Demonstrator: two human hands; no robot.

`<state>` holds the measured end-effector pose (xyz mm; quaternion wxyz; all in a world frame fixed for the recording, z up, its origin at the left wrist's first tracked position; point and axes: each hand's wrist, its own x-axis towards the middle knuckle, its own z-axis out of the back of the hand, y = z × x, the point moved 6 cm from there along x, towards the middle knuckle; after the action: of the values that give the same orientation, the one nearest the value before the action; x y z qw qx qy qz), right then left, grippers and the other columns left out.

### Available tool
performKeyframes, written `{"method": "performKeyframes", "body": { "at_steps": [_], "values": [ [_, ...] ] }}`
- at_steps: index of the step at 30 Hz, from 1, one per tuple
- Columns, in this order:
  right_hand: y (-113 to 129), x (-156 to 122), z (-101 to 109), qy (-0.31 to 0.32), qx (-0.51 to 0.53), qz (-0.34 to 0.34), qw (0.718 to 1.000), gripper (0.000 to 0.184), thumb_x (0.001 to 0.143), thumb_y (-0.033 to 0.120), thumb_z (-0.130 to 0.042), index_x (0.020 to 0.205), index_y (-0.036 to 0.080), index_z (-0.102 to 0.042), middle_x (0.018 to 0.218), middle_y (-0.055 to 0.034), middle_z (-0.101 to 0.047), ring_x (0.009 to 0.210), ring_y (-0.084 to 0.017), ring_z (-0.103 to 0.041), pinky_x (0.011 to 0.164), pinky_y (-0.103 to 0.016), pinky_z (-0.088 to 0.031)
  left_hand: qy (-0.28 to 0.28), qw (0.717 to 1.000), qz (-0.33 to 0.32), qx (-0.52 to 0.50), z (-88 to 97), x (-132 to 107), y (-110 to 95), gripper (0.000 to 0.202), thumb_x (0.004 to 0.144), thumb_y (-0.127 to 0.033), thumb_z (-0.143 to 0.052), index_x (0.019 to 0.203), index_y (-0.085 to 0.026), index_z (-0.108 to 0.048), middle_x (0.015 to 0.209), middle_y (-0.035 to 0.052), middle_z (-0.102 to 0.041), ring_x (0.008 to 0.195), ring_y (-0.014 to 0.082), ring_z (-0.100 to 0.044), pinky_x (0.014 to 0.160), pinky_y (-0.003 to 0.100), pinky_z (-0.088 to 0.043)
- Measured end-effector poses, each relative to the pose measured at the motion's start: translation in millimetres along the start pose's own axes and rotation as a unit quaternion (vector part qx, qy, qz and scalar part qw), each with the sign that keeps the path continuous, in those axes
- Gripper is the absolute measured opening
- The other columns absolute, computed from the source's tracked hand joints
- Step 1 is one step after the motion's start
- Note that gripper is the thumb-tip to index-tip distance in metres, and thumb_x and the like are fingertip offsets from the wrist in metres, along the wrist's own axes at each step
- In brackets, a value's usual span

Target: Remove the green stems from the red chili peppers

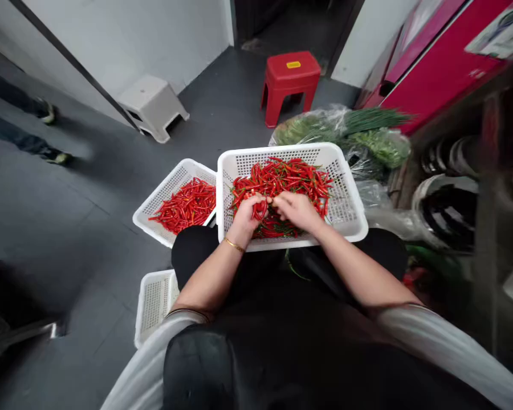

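Note:
On my lap rests a white perforated basket (350,210) with a heap of red chili peppers (293,176), many with green stems. Over the heap, my left hand (250,212) is closed around several red chilies (260,209). My right hand (297,209) meets it at the fingertips, thumb and fingers pinched together near the end of a chili; what exactly lies in the pinch is too small to make out. To the left, a second white basket (154,212) holds more red chilies (187,204), which show hardly any green stems.
Another white basket (147,310) stands on the floor at lower left. Ahead are a grey-white stool (149,102) and a red stool (291,80). Bagged green vegetables (376,134) lie beyond the lap basket. A person's legs (19,134) show at far left.

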<state>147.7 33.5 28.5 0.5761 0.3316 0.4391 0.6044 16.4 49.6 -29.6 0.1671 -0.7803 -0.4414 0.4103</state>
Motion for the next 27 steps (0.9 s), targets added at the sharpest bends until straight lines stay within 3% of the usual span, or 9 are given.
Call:
{"method": "performKeyframes", "body": {
  "at_steps": [3, 5, 8, 12, 15, 20, 22, 24, 27],
  "values": [
    [-8.5, 14.5, -5.0, 0.118, 0.045, -0.045, 0.991, 0.048, 0.090, 0.061, -0.040, 0.066, 0.021, -0.047, 0.049, 0.0045, -0.050, 0.035, -0.008, -0.037, 0.040, -0.022, -0.031, 0.087, 0.993, -0.043, 0.068, -16.6, -8.2, -4.3, 0.014, 0.053, -0.015, -0.065, 0.058, -0.016, -0.052, 0.058, -0.0009, -0.060, 0.053, 0.0083, -0.053, 0.052, 0.020, -0.039],
    [-5.8, 17.8, -10.0, 0.161, -0.003, -0.015, 0.987, 0.047, 0.092, 0.055, -0.039, 0.064, 0.020, -0.050, 0.054, 0.0015, -0.056, 0.038, -0.008, -0.040, 0.043, -0.023, -0.031, 0.117, 0.987, -0.057, 0.099, -22.1, -10.7, -3.4, 0.013, 0.052, -0.013, -0.064, 0.056, -0.015, -0.052, 0.055, -0.0008, -0.059, 0.054, 0.0088, -0.053, 0.053, 0.021, -0.040],
    [4.6, 15.3, -11.6, 0.100, -0.197, 0.083, 0.972, 0.041, 0.093, 0.042, -0.042, 0.066, 0.017, -0.059, 0.065, -0.0046, -0.065, 0.055, -0.012, -0.054, 0.055, -0.024, -0.034, 0.078, 0.991, -0.029, 0.106, -17.7, -6.9, 5.7, 0.012, 0.051, -0.012, -0.060, 0.053, -0.016, -0.049, 0.048, -0.0029, -0.051, 0.046, 0.0080, -0.046, 0.048, 0.022, -0.037],
    [13.0, 3.5, -8.7, 0.004, -0.383, 0.143, 0.913, 0.036, 0.094, 0.034, -0.042, 0.076, 0.013, -0.065, 0.080, -0.0120, -0.071, 0.071, -0.017, -0.061, 0.061, -0.026, -0.033, 0.001, 0.993, 0.003, 0.114, -10.5, -4.0, 14.8, 0.012, 0.053, -0.014, -0.055, 0.052, -0.018, -0.044, 0.043, -0.0066, -0.039, 0.040, 0.0062, -0.035, 0.044, 0.022, -0.029],
    [13.0, 0.5, -5.8, 0.030, -0.345, 0.122, 0.930, 0.039, 0.096, 0.032, -0.039, 0.071, 0.015, -0.063, 0.069, -0.0069, -0.068, 0.063, -0.014, -0.057, 0.060, -0.025, -0.032, 0.038, 0.968, -0.133, 0.210, -21.7, -12.7, -2.9, 0.018, 0.055, -0.011, -0.061, 0.058, -0.017, -0.044, 0.052, -0.0062, -0.043, 0.050, 0.0063, -0.039, 0.050, 0.022, -0.032],
    [11.0, 9.5, -1.5, 0.048, -0.323, 0.137, 0.935, 0.039, 0.098, 0.033, -0.038, 0.072, 0.017, -0.062, 0.067, -0.0042, -0.066, 0.062, -0.014, -0.055, 0.062, -0.025, -0.033, 0.066, 0.871, -0.302, 0.382, -38.6, -39.8, -26.7, 0.021, 0.061, -0.009, -0.065, 0.063, -0.018, -0.046, 0.057, -0.0062, -0.042, 0.054, 0.0070, -0.036, 0.054, 0.023, -0.031],
    [-3.1, 15.3, 7.8, 0.023, -0.388, 0.102, 0.916, 0.040, 0.099, 0.032, -0.036, 0.078, 0.015, -0.065, 0.074, -0.0081, -0.068, 0.067, -0.017, -0.059, 0.064, -0.026, -0.034, 0.071, 0.880, -0.312, 0.351, -38.2, -45.2, -34.3, 0.021, 0.063, -0.009, -0.064, 0.066, -0.019, -0.045, 0.059, -0.0052, -0.047, 0.055, 0.0081, -0.041, 0.055, 0.024, -0.034],
    [-24.1, 17.3, 20.1, 0.015, -0.461, 0.035, 0.887, 0.042, 0.100, 0.032, -0.033, 0.087, 0.013, -0.068, 0.081, -0.0122, -0.070, 0.072, -0.020, -0.062, 0.064, -0.028, -0.035, 0.063, 0.912, -0.302, 0.270, -31.9, -45.2, -45.1, 0.022, 0.065, -0.011, -0.063, 0.069, -0.020, -0.044, 0.061, -0.0041, -0.052, 0.056, 0.0092, -0.047, 0.055, 0.024, -0.037],
    [-48.0, 8.6, 19.7, 0.095, -0.518, 0.003, 0.850, 0.039, 0.098, 0.039, -0.038, 0.110, 0.015, -0.067, 0.103, -0.0143, -0.070, 0.081, -0.023, -0.065, 0.062, -0.028, -0.037, 0.029, 0.960, -0.245, 0.135, -15.5, -35.0, -57.8, 0.024, 0.065, -0.015, -0.064, 0.072, -0.021, -0.043, 0.057, -0.0051, -0.050, 0.051, 0.0091, -0.048, 0.051, 0.022, -0.039]
  ]
}}
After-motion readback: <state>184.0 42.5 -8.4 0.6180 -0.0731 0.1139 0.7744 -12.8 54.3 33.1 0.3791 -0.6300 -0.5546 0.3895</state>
